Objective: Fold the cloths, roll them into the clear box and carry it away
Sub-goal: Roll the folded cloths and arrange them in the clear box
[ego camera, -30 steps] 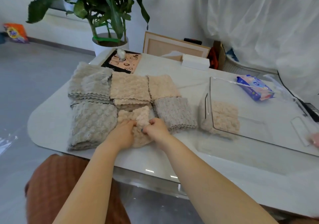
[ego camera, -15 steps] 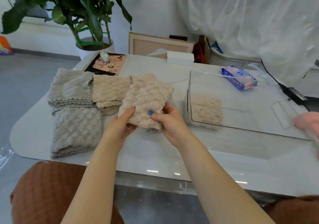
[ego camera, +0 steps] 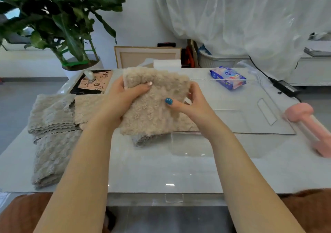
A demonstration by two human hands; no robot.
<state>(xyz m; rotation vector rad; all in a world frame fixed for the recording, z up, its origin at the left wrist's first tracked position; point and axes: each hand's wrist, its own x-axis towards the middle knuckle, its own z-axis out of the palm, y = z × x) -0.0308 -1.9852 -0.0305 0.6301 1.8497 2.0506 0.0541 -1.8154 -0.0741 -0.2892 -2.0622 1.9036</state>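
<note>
White surface [ego camera: 143, 170] before a sheer curtain [ego camera: 232, 17] | left: folded grey and beige cloths [ego camera: 52, 114] lie stacked, not yet boxed | centre: left grip [ego camera: 121, 98] and right grip [ego camera: 193, 103] both curl round one beige cloth [ego camera: 154, 103], raised above the surface | right: clear box [ego camera: 250, 118] stands open, looks mostly unfilled | task judged early.

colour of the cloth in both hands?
Beige cloth, fluffy and bumpy; head view.

I see the left hand [ego camera: 120, 100] and right hand [ego camera: 194, 105] gripping a beige cloth [ego camera: 154, 112]. The clear box [ego camera: 241, 98] stands on the worktop [ego camera: 161, 170].
</note>
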